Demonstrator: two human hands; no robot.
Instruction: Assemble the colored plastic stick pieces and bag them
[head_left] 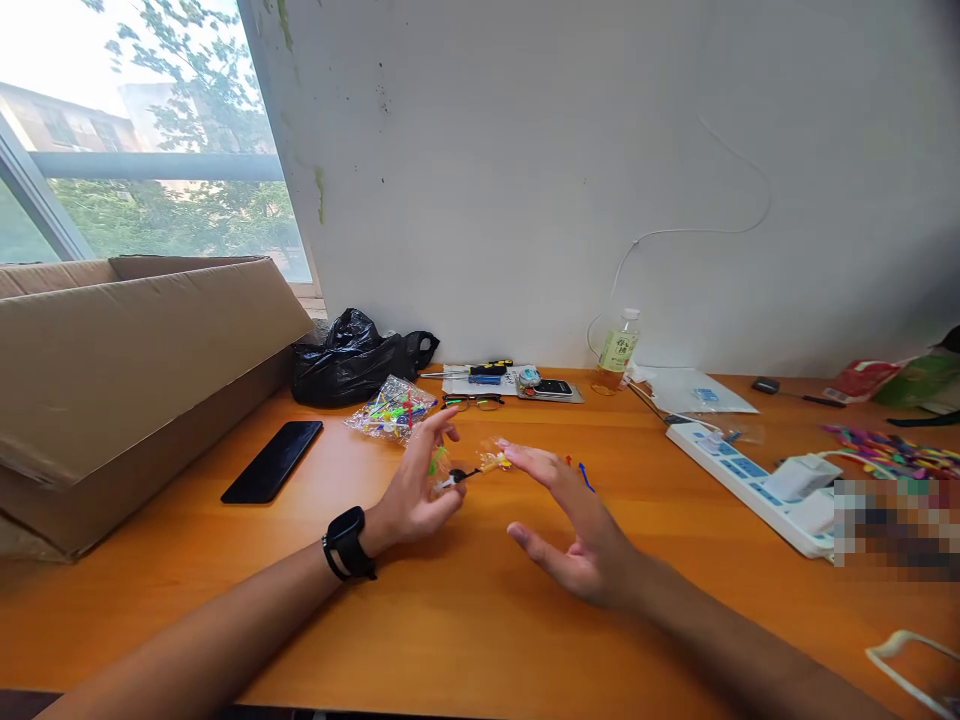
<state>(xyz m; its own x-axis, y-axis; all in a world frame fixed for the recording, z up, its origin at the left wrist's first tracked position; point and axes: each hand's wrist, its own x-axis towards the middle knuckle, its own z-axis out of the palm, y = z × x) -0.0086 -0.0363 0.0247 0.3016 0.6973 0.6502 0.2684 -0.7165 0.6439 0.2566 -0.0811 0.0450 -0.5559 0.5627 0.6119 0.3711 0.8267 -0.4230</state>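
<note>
My left hand (415, 492), a black watch (347, 541) on its wrist, is held over the middle of the table with thumb and index finger wide apart. Just past its thumb is a small piece with white and black parts (455, 478); whether a finger touches it is hidden. My right hand (574, 530) is open too, its fingertips by a small yellow piece with clear wrapping (495, 461). Some green bits (439, 461) show behind my left fingers. Beyond my right hand lie a red arrow-like piece (568, 461) and a blue one (585, 476).
Left: a cardboard box (142, 350), a phone (273, 462). Toward the wall: a black plastic bag (352, 365), a clear bag of colourful pieces (390, 408), glasses (480, 402), screwdrivers (487, 374), a bottle (618, 352). Right: a power strip (739, 480) and a colourful heap (900, 455).
</note>
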